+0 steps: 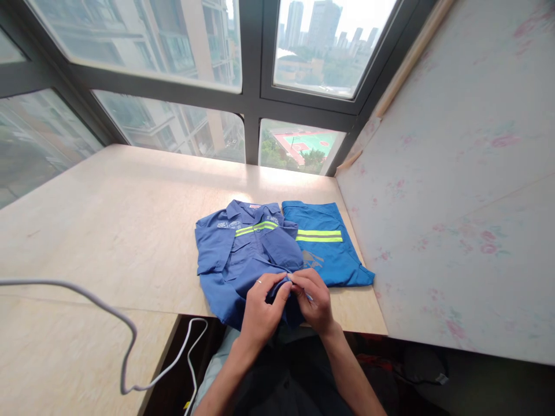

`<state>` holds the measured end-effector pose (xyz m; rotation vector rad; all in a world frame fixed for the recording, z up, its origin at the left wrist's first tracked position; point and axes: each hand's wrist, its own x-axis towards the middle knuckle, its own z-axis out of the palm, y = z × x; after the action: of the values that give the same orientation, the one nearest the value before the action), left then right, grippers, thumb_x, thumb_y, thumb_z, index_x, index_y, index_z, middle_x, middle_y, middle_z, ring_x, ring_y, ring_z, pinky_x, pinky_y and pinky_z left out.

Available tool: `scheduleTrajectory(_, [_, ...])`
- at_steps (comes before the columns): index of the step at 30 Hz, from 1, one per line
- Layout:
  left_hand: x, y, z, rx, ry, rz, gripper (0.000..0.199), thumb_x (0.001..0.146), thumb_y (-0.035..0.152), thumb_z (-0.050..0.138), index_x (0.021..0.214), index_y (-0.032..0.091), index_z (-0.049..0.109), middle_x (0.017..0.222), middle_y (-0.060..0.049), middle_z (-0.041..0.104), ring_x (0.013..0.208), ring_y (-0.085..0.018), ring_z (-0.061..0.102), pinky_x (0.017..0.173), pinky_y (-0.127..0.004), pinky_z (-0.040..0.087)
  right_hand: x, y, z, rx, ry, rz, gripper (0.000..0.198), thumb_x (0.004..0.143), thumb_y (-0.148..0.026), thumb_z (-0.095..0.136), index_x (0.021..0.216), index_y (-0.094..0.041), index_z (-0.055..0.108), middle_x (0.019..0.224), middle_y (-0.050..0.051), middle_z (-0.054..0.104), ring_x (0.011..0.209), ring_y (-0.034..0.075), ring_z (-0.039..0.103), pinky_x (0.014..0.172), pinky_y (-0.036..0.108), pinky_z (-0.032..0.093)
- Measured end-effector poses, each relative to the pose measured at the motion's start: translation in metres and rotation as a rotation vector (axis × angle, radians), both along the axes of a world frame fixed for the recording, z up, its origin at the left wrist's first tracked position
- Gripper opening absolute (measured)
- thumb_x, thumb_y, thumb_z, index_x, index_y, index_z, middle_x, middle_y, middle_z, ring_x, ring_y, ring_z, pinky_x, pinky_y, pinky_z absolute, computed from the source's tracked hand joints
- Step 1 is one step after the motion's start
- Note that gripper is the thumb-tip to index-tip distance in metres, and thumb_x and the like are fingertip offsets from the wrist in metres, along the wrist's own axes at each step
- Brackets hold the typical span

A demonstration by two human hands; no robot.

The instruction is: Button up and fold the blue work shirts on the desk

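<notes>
A blue-purple work shirt with a collar and a yellow-green reflective stripe lies front up on the wooden ledge, its sleeves folded in over the front. My left hand pinches the lower front edge of this shirt between thumb and forefinger. Close against it, my right hand also pinches that edge, and the fingertips of both hands nearly meet. The fingers hide the exact spot they grip. To the right, partly under the shirt, lies a folded brighter blue garment with a similar stripe and a grey print.
The pale wooden ledge runs back to the grey window frame. A floral papered wall bounds the right side. A white cable loops over the ledge's left part and down into the dark gap in front.
</notes>
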<state>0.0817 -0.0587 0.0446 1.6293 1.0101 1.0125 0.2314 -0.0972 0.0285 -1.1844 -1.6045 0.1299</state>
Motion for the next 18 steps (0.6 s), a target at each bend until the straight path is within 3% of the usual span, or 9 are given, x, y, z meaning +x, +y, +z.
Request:
scheduleTrajectory(7, [-0.004, 0.005, 0.006, -0.067, -0.008, -0.08, 0.02, 0.091, 0.032, 0.061, 0.098, 0.02, 0.075, 0.098, -0.006, 0.076, 0.089, -0.02, 0.071, 0.08, -0.031, 0.056, -0.007, -0.003, -0.002, 0.029, 0.067, -0.013, 0.04, 0.092, -0.004, 0.057, 0.122, -0.029, 0.066, 0.102, 0.006, 0.067, 0.093, 0.019, 0.066, 0.079, 0.036, 0.058])
scheduleTrajectory(13, [-0.001, 0.005, 0.008, -0.031, 0.019, -0.071, 0.018, 0.092, 0.03, 0.059, 0.091, 0.02, 0.075, 0.091, -0.005, 0.076, 0.086, -0.019, 0.07, 0.079, -0.03, 0.055, -0.006, -0.005, -0.006, 0.032, 0.097, -0.016, 0.033, 0.093, -0.005, 0.055, 0.115, -0.027, 0.064, 0.102, 0.006, 0.065, 0.093, 0.018, 0.065, 0.079, 0.035, 0.058])
scheduleTrajectory(18, [0.003, 0.004, 0.011, 0.02, -0.001, -0.131, 0.018, 0.091, 0.031, 0.062, 0.096, 0.019, 0.074, 0.096, -0.007, 0.076, 0.09, -0.02, 0.07, 0.083, -0.032, 0.055, -0.002, -0.006, -0.013, -0.019, 0.123, -0.038, 0.025, 0.094, -0.007, 0.049, 0.109, -0.025, 0.057, 0.101, 0.006, 0.062, 0.096, 0.019, 0.063, 0.082, 0.037, 0.056])
